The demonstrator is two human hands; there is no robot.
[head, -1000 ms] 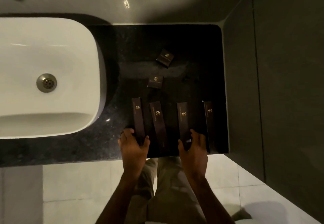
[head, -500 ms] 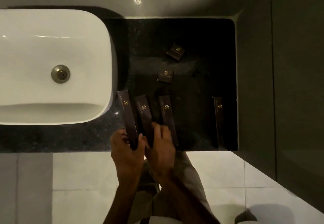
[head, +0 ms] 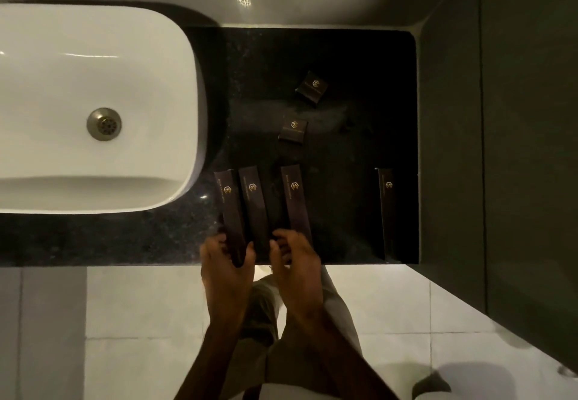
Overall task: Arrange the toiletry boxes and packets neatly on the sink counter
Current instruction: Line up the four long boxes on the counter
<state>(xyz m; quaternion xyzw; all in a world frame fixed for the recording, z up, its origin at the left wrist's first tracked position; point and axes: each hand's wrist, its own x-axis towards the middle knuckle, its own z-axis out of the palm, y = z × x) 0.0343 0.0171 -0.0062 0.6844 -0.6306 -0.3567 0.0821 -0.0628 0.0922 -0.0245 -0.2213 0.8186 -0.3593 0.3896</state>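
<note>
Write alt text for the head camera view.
Seen from above, a person's left hand grips the near end of the leftmost of three long dark boxes on a black counter, right hand beside it. A fourth box lies far right, two small square packets behind, a white sink to the left.

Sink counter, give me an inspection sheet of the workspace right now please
Surface: black speckled counter, dim light, beside white basin.
Job's things: three long boxes grouped near the front edge; fourth long box apart at the right edge; two small square packets behind, skewed.
Clutter: nothing seen.
Grippers: left hand grips the leftmost box's near end; right hand at the near ends of the other two, grip unclear.
Cables: nothing seen.
Surroundings: tiled floor, dark wall on the right.
</note>
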